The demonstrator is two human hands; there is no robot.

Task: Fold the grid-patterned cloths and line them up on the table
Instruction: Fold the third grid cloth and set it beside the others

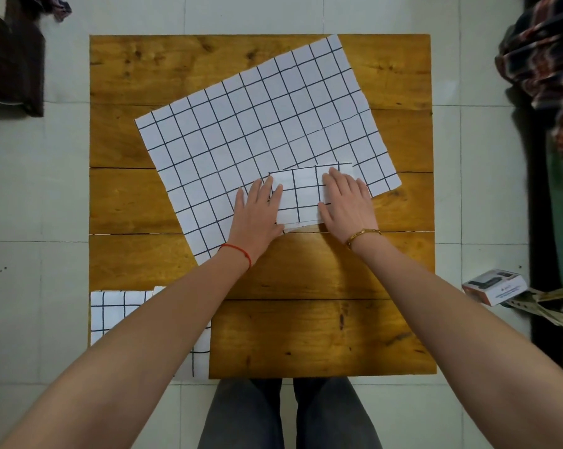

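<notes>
Grid cloths, four: one unfolded cloth (257, 124) spread beyond the fingers, one small folded cloth (303, 196) under both hands, two folded cloths (118, 309) under the left forearm. Two hands: left hand (256, 215), right hand (346, 202). One boxed item (494, 286) right of the right forearm.

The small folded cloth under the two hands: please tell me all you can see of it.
The small folded cloth is white fabric with a dark grid, folded into a compact flat rectangle. It lies on the near right part of the large unfolded cloth. The left hand and right hand press flat on its two ends.
</notes>
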